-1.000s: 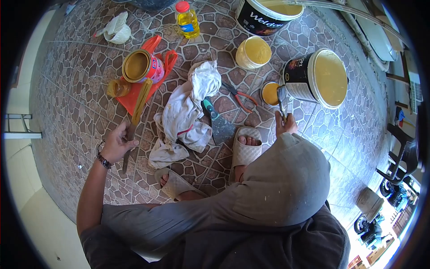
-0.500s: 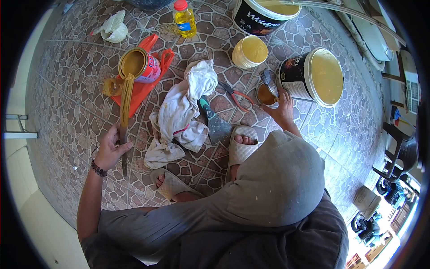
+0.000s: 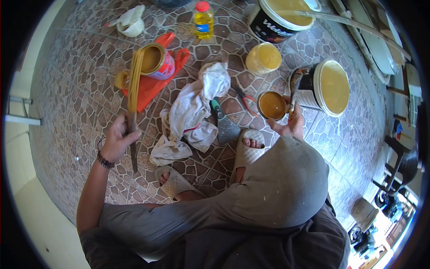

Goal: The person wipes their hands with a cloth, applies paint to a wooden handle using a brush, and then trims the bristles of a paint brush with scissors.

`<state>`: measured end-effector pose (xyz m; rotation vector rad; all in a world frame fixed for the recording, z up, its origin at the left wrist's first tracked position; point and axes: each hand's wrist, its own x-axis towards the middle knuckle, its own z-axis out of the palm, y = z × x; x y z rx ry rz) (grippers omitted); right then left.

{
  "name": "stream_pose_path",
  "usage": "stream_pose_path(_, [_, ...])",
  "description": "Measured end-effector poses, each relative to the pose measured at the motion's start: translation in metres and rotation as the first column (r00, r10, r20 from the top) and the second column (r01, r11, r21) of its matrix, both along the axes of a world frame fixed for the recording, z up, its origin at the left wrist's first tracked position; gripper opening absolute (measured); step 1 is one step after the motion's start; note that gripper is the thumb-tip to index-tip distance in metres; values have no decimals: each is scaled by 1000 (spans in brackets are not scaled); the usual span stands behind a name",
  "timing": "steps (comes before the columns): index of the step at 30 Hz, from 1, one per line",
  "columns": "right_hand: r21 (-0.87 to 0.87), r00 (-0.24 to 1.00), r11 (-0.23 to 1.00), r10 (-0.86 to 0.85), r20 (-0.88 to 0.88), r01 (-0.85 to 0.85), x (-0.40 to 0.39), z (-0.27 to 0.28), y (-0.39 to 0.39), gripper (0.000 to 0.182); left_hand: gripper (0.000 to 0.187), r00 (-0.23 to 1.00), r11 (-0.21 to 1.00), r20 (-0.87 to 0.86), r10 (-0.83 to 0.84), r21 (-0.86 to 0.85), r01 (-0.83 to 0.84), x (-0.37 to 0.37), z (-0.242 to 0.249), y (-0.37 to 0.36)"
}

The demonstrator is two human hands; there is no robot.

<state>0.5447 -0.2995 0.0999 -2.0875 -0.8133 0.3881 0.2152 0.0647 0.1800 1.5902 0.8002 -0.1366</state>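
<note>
My left hand (image 3: 120,138) is closed round a flat wooden stick (image 3: 133,96) whose upper part is coated in yellow-brown paint. The stick's top overlaps the open paint can (image 3: 166,67), which stands on a red plastic bag (image 3: 148,92). At the right, my right hand (image 3: 290,122) grips a small round cup (image 3: 272,106) with brown liquid inside. A paintbrush (image 3: 294,92) stands upright at the fingers of the same hand, beside the cup. Pliers (image 3: 245,101) with red handles lie left of the cup.
A white cloth (image 3: 192,112) and a green-handled scraper (image 3: 227,130) lie between my hands. Beyond are a yellow bottle (image 3: 204,21), a yellowish tub (image 3: 263,58) and two black buckets (image 3: 273,24), (image 3: 309,85). A long strip crosses the far bucket.
My right hand has lifted the cup and turned its opening toward me, with the brush now upright beside it. The stick in my left hand is raised slightly. The view has shifted.
</note>
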Motion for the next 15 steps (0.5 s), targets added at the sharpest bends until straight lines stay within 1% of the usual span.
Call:
stream_pose_path(1, [105, 998, 994, 45, -36, -41, -2, 9, 11, 76, 44, 998, 999, 59, 38, 7, -39, 5, 3, -2])
stream_pose_path(2, [123, 997, 990, 71, -33, -67, -3, 18, 26, 76, 44, 996, 998, 61, 63, 25, -65, 11, 6, -2])
stream_pose_path(4, [239, 940, 950, 254, -226, -199, -8, 38, 62, 73, 42, 971, 991, 195, 136, -27, -133, 20, 13, 0])
stream_pose_path(5, [295, 913, 923, 323, -249, -246, -13, 51, 85, 71, 42, 966, 986, 199, 164, -10, -165, 23, 17, 1])
stream_pose_path(6, [308, 903, 910, 356, -240, -277, -16, 61, 106, 71, 40, 949, 976, 230, 215, -24, -216, 26, 21, 1])
stream_pose_path(8, [148, 874, 913, 407, -265, -381, -19, 75, 148, 71, 39, 919, 957, 268, 288, -32, -290, 25, 27, 5])
stream_pose_path(9, [76, 867, 888, 460, -191, -454, -19, 80, 171, 69, 37, 917, 946, 240, 319, -15, -325, 22, 30, 8])
stream_pose_path(10, [91, 841, 892, 448, -303, -442, -22, 80, 193, 66, 35, 913, 934, 211, 349, 0, -357, 20, 32, 10])
stream_pose_path(11, [-8, 846, 883, 447, -290, -470, -22, 78, 214, 67, 27, 876, 904, 259, 406, 30, -427, 18, 31, 10])
stream_pose_path(12, [-107, 851, 866, 446, -275, -488, -20, 72, 235, 70, 27, 868, 895, 265, 420, 34, -444, 14, 29, 11])
stream_pose_path(13, [-67, 847, 857, 489, -208, -511, -17, 51, 255, 70, 25, 859, 874, 250, 447, 85, -479, 10, 26, 13])
stream_pose_path(14, [-63, 841, 850, 502, -200, -522, -16, 54, 276, 70, 24, 850, 850, 236, 470, 137, -508, 7, 25, 15])
stream_pose_path(15, [-135, 797, 821, 478, -369, -555, -19, 60, 298, 68, 26, 822, 809, 243, 514, 182, -559, 7, 26, 14])
